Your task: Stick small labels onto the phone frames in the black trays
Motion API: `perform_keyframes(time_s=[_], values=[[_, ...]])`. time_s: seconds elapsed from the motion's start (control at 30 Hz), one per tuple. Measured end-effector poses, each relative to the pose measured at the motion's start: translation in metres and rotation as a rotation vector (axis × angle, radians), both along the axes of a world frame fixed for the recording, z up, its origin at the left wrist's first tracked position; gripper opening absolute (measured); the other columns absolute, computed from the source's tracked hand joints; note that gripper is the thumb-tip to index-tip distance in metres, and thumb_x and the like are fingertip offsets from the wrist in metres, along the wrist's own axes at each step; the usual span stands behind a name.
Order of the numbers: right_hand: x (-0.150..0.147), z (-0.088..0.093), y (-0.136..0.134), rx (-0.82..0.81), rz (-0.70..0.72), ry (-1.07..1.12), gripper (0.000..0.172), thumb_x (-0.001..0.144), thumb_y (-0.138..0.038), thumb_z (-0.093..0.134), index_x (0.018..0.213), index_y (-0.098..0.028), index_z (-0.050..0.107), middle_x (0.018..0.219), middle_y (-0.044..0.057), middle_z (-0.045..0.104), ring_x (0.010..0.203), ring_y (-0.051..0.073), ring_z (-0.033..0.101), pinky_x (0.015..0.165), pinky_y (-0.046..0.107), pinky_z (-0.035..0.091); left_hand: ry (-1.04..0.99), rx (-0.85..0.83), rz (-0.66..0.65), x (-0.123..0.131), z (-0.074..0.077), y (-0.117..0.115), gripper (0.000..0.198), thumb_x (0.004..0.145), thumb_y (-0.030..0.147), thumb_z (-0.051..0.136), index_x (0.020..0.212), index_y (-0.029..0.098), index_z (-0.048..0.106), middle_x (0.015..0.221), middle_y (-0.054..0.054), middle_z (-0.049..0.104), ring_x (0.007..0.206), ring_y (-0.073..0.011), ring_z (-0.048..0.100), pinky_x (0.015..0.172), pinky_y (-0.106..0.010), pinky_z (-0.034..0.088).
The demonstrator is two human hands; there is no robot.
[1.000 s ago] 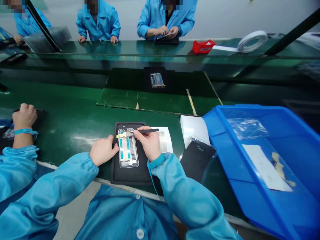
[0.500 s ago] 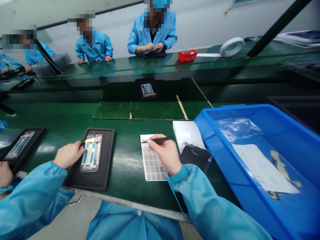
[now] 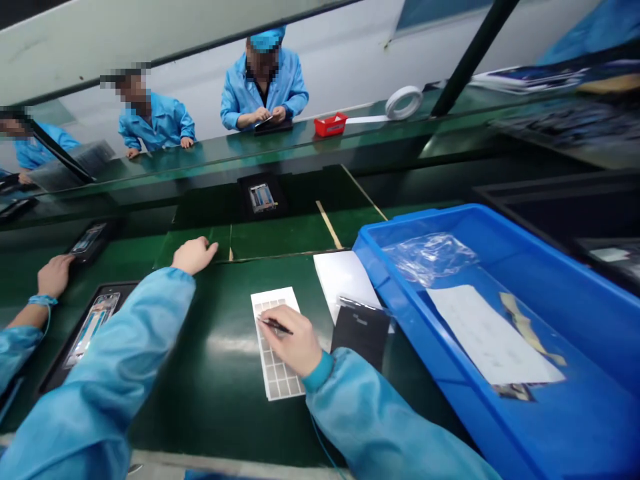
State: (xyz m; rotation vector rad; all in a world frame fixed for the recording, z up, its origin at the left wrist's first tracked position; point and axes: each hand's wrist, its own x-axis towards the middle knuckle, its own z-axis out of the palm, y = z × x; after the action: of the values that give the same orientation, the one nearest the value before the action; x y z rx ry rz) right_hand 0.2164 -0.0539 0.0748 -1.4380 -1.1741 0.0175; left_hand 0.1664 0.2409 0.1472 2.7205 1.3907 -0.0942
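Note:
My left hand lies open and palm down on the green bench mat, touching nothing but the mat. My right hand pinches black tweezers, their tip over a white sheet of small grey pads. To the left, a phone frame with teal strips rests in a black tray, partly hidden by my left sleeve. Beyond it, a co-worker's hand with a blue wristband sits near another black tray.
A blue plastic bin at right holds a clear bag and white paper. A black pouch and a white sheet lie next to its wall. Another tray sits ahead, beyond it a glass partition and co-workers.
The view has swung left and up. The tray with the phone frame has slid left, away from my left hand, which now reaches forward. My right hand has dropped lower onto the pad sheet.

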Motion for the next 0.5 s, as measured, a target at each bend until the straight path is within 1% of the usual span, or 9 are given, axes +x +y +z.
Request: perform_keyframes(time_s=[0.03, 0.1, 0.17, 0.23, 0.3, 0.37, 0.43, 0.5], values=[[0.000, -0.001, -0.001, 0.004, 0.013, -0.071, 0.008, 0.093, -0.016, 0.058, 0.089, -0.020, 0.063, 0.079, 0.005, 0.068, 0.072, 0.018, 0.064, 0.067, 0.032, 0.054, -0.030, -0.010, -0.003, 0.028, -0.007, -0.002, 0.047, 0.091, 0.057, 0.044, 0.108, 0.020, 0.067, 0.110, -0.014, 0.070, 0.108, -0.0316, 0.064, 0.090, -0.039, 0.049], [0.002, 0.000, -0.002, 0.011, 0.030, -0.175, 0.009, 0.095, -0.015, 0.055, 0.091, -0.020, 0.062, 0.081, 0.005, 0.069, 0.074, 0.019, 0.063, 0.068, 0.033, 0.053, -0.091, -0.018, 0.021, 0.075, -0.018, -0.002, 0.047, 0.093, 0.055, 0.042, 0.109, 0.018, 0.068, 0.113, -0.016, 0.070, 0.111, -0.0311, 0.064, 0.092, -0.039, 0.048], [0.003, 0.002, -0.003, 0.012, 0.034, -0.240, 0.009, 0.095, -0.013, 0.054, 0.092, -0.019, 0.060, 0.082, 0.006, 0.069, 0.074, 0.019, 0.062, 0.068, 0.033, 0.052, -0.145, -0.021, 0.089, 0.110, -0.025, 0.000, 0.054, 0.095, 0.056, 0.038, 0.109, 0.013, 0.068, 0.114, -0.021, 0.068, 0.111, -0.0338, 0.064, 0.091, -0.042, 0.049], [0.004, 0.002, -0.002, 0.006, 0.022, -0.278, 0.009, 0.095, -0.012, 0.054, 0.093, -0.018, 0.060, 0.082, 0.006, 0.069, 0.073, 0.019, 0.061, 0.066, 0.033, 0.051, -0.194, -0.020, 0.164, 0.135, -0.030, 0.001, 0.057, 0.096, 0.057, 0.037, 0.109, 0.010, 0.067, 0.116, -0.025, 0.066, 0.112, -0.0372, 0.063, 0.091, -0.047, 0.049], [0.004, 0.000, -0.001, -0.007, 0.010, -0.302, 0.009, 0.094, -0.011, 0.054, 0.093, -0.018, 0.060, 0.082, 0.006, 0.069, 0.073, 0.019, 0.061, 0.066, 0.033, 0.050, -0.244, -0.028, 0.208, 0.153, -0.030, 0.003, 0.050, 0.095, 0.052, 0.042, 0.108, 0.011, 0.067, 0.117, -0.024, 0.065, 0.112, -0.0381, 0.063, 0.091, -0.049, 0.050], [0.004, -0.003, -0.001, -0.024, 0.004, -0.320, 0.011, 0.094, -0.009, 0.053, 0.093, -0.018, 0.060, 0.082, 0.006, 0.069, 0.074, 0.019, 0.060, 0.066, 0.033, 0.050, -0.294, -0.050, 0.227, 0.165, -0.029, 0.004, 0.037, 0.092, 0.043, 0.051, 0.103, 0.012, 0.067, 0.115, -0.023, 0.066, 0.110, -0.0376, 0.064, 0.090, -0.048, 0.051], [0.005, -0.005, -0.001, -0.034, 0.001, -0.344, 0.012, 0.093, -0.008, 0.052, 0.094, -0.018, 0.061, 0.082, 0.006, 0.068, 0.073, 0.019, 0.060, 0.066, 0.032, 0.049, -0.344, -0.070, 0.245, 0.169, -0.027, 0.008, 0.025, 0.087, 0.033, 0.059, 0.095, 0.010, 0.067, 0.110, -0.023, 0.067, 0.109, -0.0384, 0.064, 0.089, -0.048, 0.052], [0.004, -0.004, -0.001, -0.036, -0.006, -0.375, 0.012, 0.093, -0.009, 0.052, 0.095, -0.017, 0.061, 0.084, 0.006, 0.068, 0.074, 0.019, 0.059, 0.066, 0.033, 0.049, -0.407, -0.078, 0.267, 0.165, -0.024, 0.015, 0.020, 0.085, 0.027, 0.061, 0.091, 0.009, 0.065, 0.105, -0.024, 0.066, 0.110, -0.0389, 0.063, 0.089, -0.048, 0.052]])
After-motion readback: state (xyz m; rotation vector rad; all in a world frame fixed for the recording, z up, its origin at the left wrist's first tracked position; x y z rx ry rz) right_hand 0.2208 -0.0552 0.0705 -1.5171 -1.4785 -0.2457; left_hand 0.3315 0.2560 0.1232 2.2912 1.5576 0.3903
